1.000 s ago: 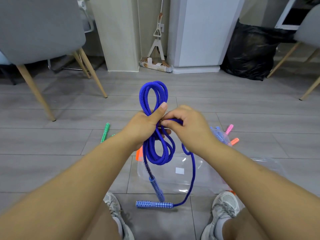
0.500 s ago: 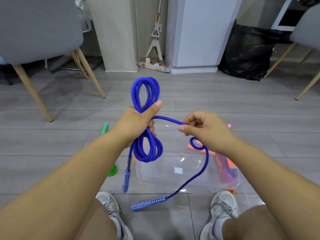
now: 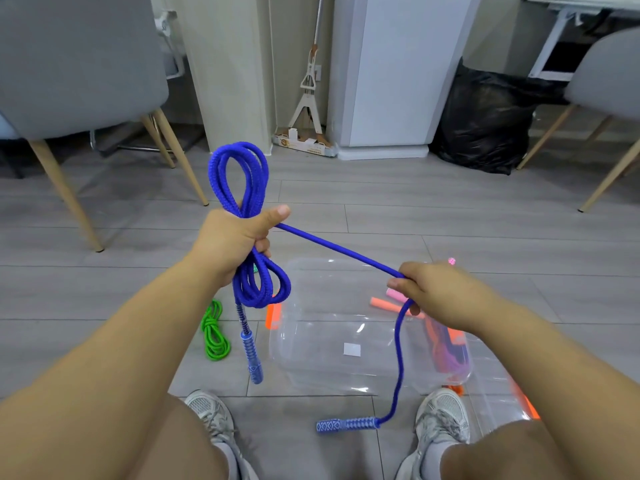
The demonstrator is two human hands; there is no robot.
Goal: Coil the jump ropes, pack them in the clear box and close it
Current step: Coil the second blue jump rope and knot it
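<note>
Over the clear plastic box [image 3: 346, 372], left hand [image 3: 235, 240] grips a half-coiled blue braided rope [image 3: 239, 174], right hand [image 3: 440, 292] pinches its tail; packing remains.

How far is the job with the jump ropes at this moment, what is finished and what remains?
Done: an orange jump rope seems to lie inside the clear box. In hand: the left hand grips the loops of the blue jump rope; the right hand pinches its loose tail. Left: wind that tail, pack it and the green jump rope from the floor, close the box.
</note>
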